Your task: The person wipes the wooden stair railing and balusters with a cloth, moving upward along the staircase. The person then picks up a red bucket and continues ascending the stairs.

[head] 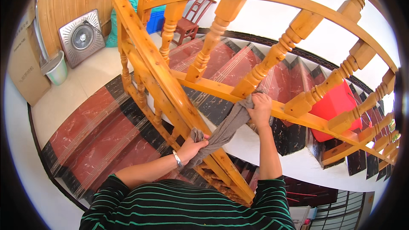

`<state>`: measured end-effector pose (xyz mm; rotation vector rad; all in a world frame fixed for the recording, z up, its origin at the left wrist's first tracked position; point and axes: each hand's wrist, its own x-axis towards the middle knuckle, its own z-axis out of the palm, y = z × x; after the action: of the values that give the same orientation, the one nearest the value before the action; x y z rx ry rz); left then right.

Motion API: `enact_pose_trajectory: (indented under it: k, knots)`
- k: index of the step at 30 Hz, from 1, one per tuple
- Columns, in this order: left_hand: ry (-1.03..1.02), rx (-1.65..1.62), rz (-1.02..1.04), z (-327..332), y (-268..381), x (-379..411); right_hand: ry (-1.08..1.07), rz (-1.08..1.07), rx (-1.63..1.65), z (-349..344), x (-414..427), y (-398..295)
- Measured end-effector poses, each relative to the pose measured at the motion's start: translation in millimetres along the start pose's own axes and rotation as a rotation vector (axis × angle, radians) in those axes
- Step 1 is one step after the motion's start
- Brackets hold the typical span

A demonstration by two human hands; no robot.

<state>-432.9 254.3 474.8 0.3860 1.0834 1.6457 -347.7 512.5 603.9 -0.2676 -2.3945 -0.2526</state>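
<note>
A long grey cloth (228,127) stretches between my two hands, twisted along its length. My left hand (191,148) grips its near end over the sloping wooden handrail (159,76), with a bunched bit of cloth above the fingers. My right hand (260,108) holds the far end against the bottom rail (211,87) of the balustrade, at the foot of a turned wooden baluster (263,64). Part of the cloth behind my right fingers is hidden.
Red and black stone stairs (96,140) curve around the railing. A red bucket (335,108) stands on the steps at right. Beyond the rail are a small red wooden chair (187,24), a blue bin (155,22), a waste bin (57,70), a metal fan panel (82,38) and a cardboard box (28,64).
</note>
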Motion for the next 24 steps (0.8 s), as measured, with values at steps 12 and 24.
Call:
enact_pose_trajectory:
  k: [12,24]
  knots:
    - [0.397,-0.342,0.083,-59,47,-11,0.198,0.413,0.426,90,85,-106]
    - [0.561,-0.254,0.105,-82,14,-2,-0.382,0.028,-0.492,205,69,-107]
